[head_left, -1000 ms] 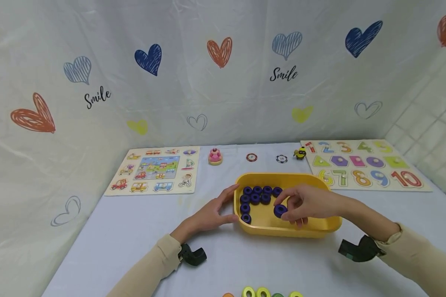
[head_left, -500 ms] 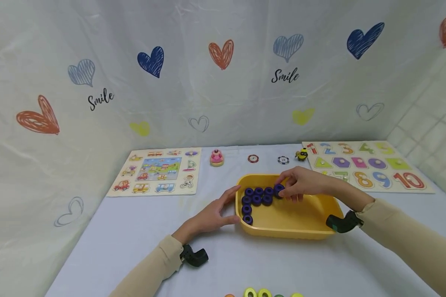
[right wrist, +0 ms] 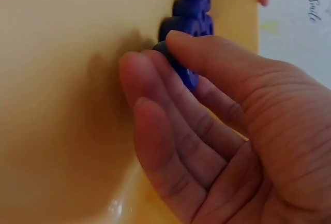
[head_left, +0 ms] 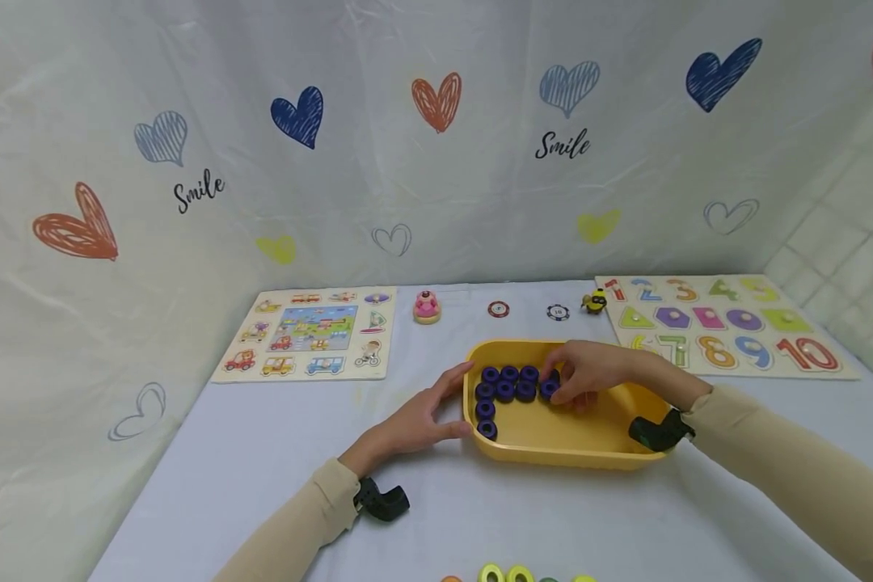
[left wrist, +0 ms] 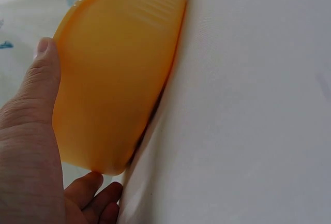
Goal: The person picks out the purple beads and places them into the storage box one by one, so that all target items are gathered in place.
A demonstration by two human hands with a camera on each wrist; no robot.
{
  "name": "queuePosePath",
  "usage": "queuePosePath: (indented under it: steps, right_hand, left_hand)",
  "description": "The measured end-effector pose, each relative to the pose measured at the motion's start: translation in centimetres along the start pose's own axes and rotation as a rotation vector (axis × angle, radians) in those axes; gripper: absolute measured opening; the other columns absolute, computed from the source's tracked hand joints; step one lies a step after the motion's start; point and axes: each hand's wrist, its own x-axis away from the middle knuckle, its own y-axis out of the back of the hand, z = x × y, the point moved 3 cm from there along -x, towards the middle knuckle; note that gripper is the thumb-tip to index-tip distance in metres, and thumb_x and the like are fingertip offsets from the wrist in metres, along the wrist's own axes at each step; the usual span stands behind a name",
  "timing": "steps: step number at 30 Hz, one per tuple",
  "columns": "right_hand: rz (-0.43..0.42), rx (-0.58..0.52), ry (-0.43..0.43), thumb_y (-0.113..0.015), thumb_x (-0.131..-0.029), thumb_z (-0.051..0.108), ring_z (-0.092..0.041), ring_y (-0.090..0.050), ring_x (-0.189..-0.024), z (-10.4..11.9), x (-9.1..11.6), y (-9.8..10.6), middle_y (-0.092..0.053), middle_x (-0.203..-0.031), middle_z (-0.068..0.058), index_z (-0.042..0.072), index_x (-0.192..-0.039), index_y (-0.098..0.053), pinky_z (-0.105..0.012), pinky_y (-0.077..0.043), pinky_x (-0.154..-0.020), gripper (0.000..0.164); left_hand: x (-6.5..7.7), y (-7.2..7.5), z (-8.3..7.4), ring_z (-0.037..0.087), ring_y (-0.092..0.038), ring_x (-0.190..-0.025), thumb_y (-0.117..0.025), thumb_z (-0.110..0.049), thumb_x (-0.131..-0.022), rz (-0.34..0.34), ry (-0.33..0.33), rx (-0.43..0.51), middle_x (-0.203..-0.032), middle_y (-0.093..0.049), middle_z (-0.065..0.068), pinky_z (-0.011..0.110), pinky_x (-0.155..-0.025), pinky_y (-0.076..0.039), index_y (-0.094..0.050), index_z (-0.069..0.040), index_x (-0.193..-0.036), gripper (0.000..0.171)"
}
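My left hand [head_left: 416, 420] spans the left end of a yellow plastic tray [head_left: 567, 457], thumb at the near corner and fingers at the far one. In the left wrist view the thumb lies along the tray's wall [left wrist: 114, 79]. Inside the tray, my right hand [head_left: 589, 376] pinches a dark purple ring [head_left: 548, 390] between thumb and fingers, low beside other rings. Several matching purple rings [head_left: 505, 390] stand packed along the tray's left and far walls. In the right wrist view the fingers partly hide the pinched ring [right wrist: 190, 77].
Several yellow, green and orange rings [head_left: 520, 575] lie at the near table edge. Behind the tray are a vehicle puzzle board [head_left: 313, 333], a pink figurine [head_left: 427, 308], two chips [head_left: 498, 309], a bee figure [head_left: 594, 301] and a number board [head_left: 727, 327].
My right hand has carried the purple ring from mid-tray to the far row, then slightly nearer, beside the second row. The left hand has stayed at the tray's end.
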Motion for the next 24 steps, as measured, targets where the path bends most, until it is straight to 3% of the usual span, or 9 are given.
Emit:
queuePosePath:
  steps: [8,19,24]
  right_hand:
    - [-0.006,0.021,-0.028,-0.069,-0.079,0.019,-0.02,-0.06,-0.053,-0.2,-0.1,-0.3,-0.062,-0.065,-0.008,0.008,-0.109,-0.057,-0.03,-0.051,-0.051,0.034]
    - [-0.042,0.069,0.06,-0.068,-0.081,0.022,-0.023,-0.056,-0.054,0.4,0.9,0.6,-0.061,-0.068,-0.007,0.005,-0.11,-0.058,-0.028,-0.047,-0.047,0.035]
    - [-0.095,0.067,0.09,-0.066,-0.083,0.028,-0.024,-0.056,-0.056,1.1,1.8,0.7,-0.061,-0.072,-0.007,0.004,-0.111,-0.058,-0.028,-0.047,-0.048,0.037]
  left_hand:
    - [-0.1,-0.2,-0.3,0.01,-0.023,-0.132,-0.049,-0.07,-0.074,0.0,-0.018,0.001,-0.145,-0.026,-0.009,0.043,-0.107,-0.019,-0.007,-0.033,-0.144,0.089]
    - [0.1,-0.1,-0.3,0.009,-0.023,-0.132,-0.052,-0.066,-0.075,0.001,-0.004,0.003,-0.145,-0.024,-0.012,0.044,-0.107,-0.019,-0.007,-0.034,-0.144,0.088]
    - [0.5,0.9,-0.9,0.011,-0.027,-0.13,-0.057,-0.061,-0.076,0.047,0.062,-0.019,-0.143,-0.028,-0.01,0.043,-0.105,-0.024,-0.008,-0.039,-0.143,0.085]
